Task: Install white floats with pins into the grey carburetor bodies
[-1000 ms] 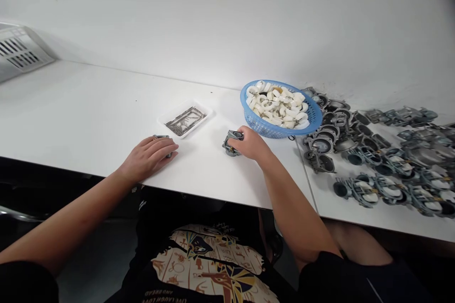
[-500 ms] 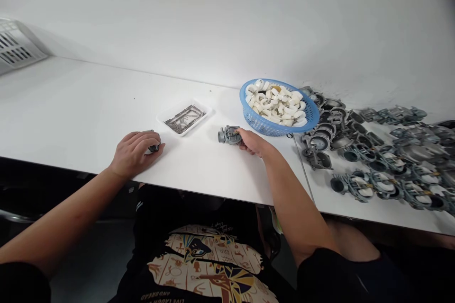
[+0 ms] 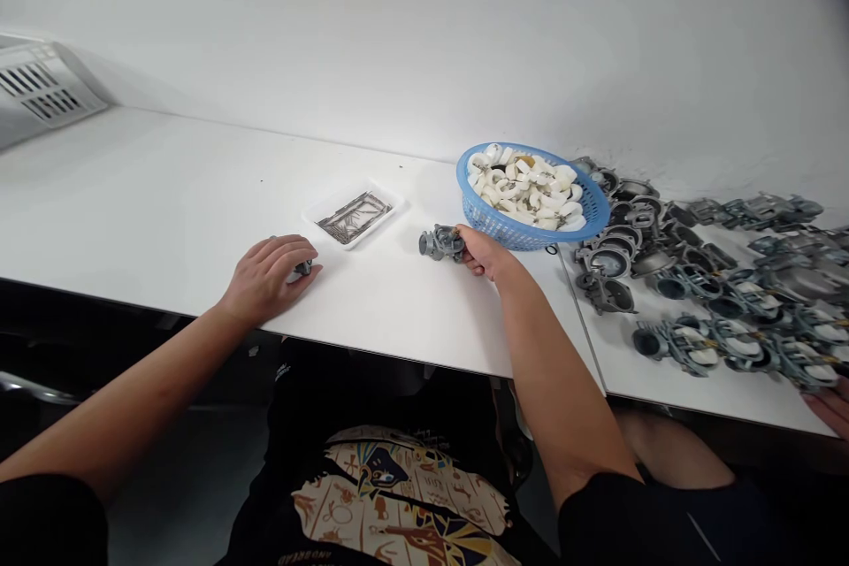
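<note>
My right hand grips a grey metal carburetor body and holds it on the white table just left of the blue basket. My left hand lies curled over a small dark metal part near the table's front edge; most of that part is hidden under my fingers. A shallow white tray of thin metal pins sits between the two hands, a little farther back.
The blue basket is full of white plastic floats. Several grey carburetor bodies cover the table at the right. Another person's hand shows at the far right edge. A vented white unit stands at far left.
My right hand has turned the carburetor body onto its side and shifted it slightly left. My left hand has drawn its small part back toward the front edge and stays closed over it.
</note>
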Motion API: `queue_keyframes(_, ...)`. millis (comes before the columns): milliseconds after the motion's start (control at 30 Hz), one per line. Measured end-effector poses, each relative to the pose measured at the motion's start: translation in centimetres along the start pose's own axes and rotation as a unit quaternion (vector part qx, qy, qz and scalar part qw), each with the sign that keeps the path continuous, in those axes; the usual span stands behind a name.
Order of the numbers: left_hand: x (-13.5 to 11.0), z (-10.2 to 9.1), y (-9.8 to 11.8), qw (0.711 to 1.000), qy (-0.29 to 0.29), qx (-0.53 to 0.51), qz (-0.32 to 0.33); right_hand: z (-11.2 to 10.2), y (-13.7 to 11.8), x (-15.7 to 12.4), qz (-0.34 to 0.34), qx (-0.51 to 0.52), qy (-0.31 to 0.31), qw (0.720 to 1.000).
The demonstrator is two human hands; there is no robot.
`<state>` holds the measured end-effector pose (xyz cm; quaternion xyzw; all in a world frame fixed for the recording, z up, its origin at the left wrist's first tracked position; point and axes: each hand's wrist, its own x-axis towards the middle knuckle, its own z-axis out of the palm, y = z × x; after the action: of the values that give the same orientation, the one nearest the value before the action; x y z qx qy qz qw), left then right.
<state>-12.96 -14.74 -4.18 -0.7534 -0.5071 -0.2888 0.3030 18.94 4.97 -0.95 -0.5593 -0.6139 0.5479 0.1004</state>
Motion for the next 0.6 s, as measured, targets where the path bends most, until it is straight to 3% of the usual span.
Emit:
queue_keyframes(433,-0.2,-0.7,-0.2,0.997,-0.055,-0.049,0.005,0.4,-1.0,1.0,0.019,0.120,-0.017,0.993)
queue_keyframes(600,-0.7,-0.6,-0.4,0.999,-0.015,-0.043,-0.012,0.7,-1.4,1.2,0.016,0.132,-0.019,0.991)
